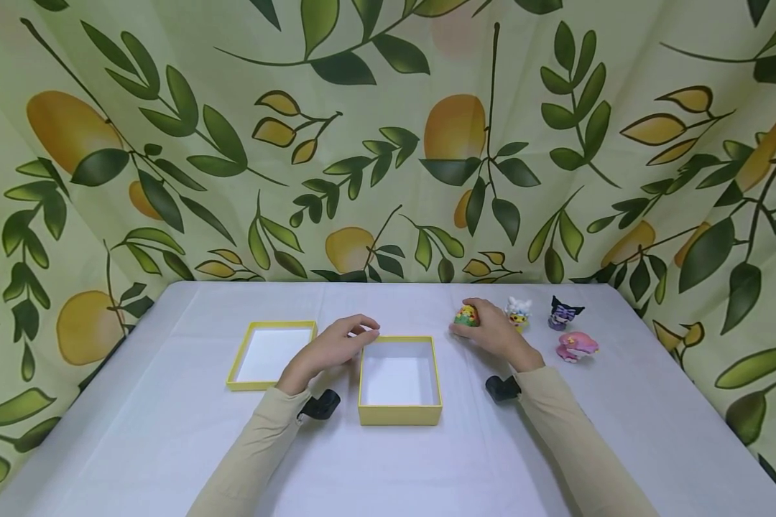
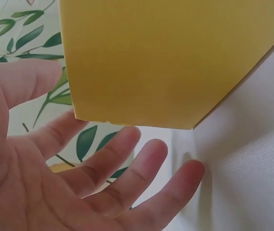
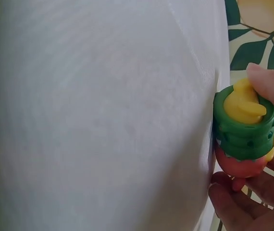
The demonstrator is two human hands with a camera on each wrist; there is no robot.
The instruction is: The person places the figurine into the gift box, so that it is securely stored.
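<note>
The right hand (image 1: 494,333) gripped a toy (image 3: 247,132), long axis spanning thumb to fingers, with 3 other toys (image 1: 561,314) to their right. The box (image 1: 399,415) lay left and nearside of those fingers; the left hand (image 1: 336,345), nearer it, spread loosely at its far-left corner.

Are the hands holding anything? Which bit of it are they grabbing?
The right hand holds a toy, thumb at its green-and-yellow end, fingers by its red end. The left hand, beside the yellow box, holds nothing.
</note>
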